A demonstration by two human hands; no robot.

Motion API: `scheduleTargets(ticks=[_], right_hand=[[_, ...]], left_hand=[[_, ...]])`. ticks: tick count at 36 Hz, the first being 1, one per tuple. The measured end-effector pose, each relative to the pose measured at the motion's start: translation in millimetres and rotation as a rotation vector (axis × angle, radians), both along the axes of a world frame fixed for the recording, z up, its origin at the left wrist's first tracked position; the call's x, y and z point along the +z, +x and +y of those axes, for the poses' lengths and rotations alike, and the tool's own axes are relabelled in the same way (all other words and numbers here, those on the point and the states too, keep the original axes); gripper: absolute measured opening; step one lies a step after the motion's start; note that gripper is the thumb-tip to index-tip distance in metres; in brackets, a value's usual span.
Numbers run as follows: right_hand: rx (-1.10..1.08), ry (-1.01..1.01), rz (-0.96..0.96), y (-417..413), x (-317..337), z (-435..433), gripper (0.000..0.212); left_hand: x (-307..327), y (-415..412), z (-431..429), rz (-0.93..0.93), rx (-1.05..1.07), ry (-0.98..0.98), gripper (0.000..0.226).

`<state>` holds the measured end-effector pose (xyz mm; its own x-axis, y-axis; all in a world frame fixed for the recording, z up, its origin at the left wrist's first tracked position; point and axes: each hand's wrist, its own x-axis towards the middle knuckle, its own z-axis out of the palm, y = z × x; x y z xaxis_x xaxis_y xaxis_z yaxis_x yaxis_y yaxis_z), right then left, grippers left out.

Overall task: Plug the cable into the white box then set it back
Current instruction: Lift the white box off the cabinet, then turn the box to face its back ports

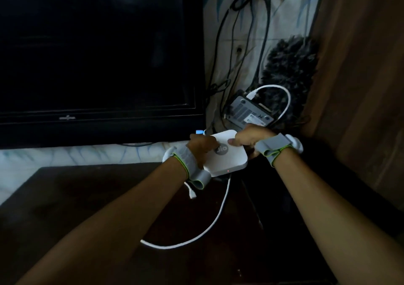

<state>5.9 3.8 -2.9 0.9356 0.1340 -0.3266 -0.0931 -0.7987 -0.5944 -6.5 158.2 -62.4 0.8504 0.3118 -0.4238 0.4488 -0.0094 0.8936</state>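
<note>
Both hands' fingers (235,141) clasp the white box (227,157).

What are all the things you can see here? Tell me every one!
white box: one, white with a grey round logo and a tiny red light, held above the dark table
white cable: one, white, looping over the table under the box
table: one, dark brown, at the bottom
TV: one, black, switched off, at the left
grey box: one, grey, behind the white box, with a short white lead
black wires: several, hanging on the wall
fluffy duster: one, dark, right of the wires
left hand: one, grey wristband, gripping the box's left side
right hand: one, grey wristband, gripping the box's right corner
</note>
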Motion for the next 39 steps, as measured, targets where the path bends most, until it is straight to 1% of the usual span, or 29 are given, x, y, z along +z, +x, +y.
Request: scheduleTargets(ticks=[2, 3, 4, 7, 8, 12, 17, 21, 26, 27, 30, 34, 39], right_hand=[[0.026, -0.018, 0.023, -0.9, -12.2, 20.3, 0.068], [0.014, 0.01, 0.023, 0.2, -17.3, 21.8, 0.073], [-0.003, 0.062, 0.044, -1.5, -24.1, 29.7, 0.074], [-0.043, 0.193, 0.118, -13.3, -40.8, 46.7, 0.056], [-0.036, 0.211, 0.141, -14.5, -48.3, 54.9, 0.056], [0.003, 0.195, 0.142, -8.4, -75.7, 74.4, 0.07], [0.015, 0.273, 0.16, -22.3, -90.9, 90.7, 0.057], [0.031, 0.291, 0.164, -29.8, -110.8, 104.4, 0.061], [0.031, 0.38, 0.164, -43.7, -132.2, 115.9, 0.058], [0.035, 0.389, 0.153, -45.4, -137.9, 118.8, 0.056], [0.044, 0.426, 0.115, -50.1, -155.4, 125.5, 0.038], [0.042, 0.434, 0.07, -54.8, -178.9, 134.9, 0.045], [0.069, 0.435, 0.017, -58.7, -197.0, 143.6, 0.047]], left_hand=[[2.4, -18.4, 12.7, -0.054, 0.041, 0.039, 0.074], [3.9, -23.8, 13.0, -0.071, 0.045, 0.029, 0.071], [-0.3, -31.3, 20.1, -0.083, 0.044, 0.043, 0.067], [-9.1, -46.2, 36.1, -0.096, 0.053, -0.007, 0.058], [-12.3, -52.7, 42.9, -0.094, 0.059, -0.029, 0.055], [-29.5, -67.6, 64.9, -0.116, 0.088, -0.008, 0.053], [-56.2, -83.6, 83.5, -0.182, 0.153, -0.073, 0.049], [-82.7, -93.9, 96.0, -0.291, 0.179, 0.013, 0.05], [-107.5, -109.0, 108.7, -0.403, 0.154, 0.151, 0.051], [-115.8, -110.2, 112.9, -0.411, 0.149, 0.198, 0.05], [-130.2, -118.8, 120.6, -0.404, 0.142, 0.322, 0.05], [-142.0, -130.0, 131.2, -0.421, 0.115, 0.438, 0.049], [-152.6, -136.8, 139.9, -0.462, 0.111, 0.534, 0.048]])
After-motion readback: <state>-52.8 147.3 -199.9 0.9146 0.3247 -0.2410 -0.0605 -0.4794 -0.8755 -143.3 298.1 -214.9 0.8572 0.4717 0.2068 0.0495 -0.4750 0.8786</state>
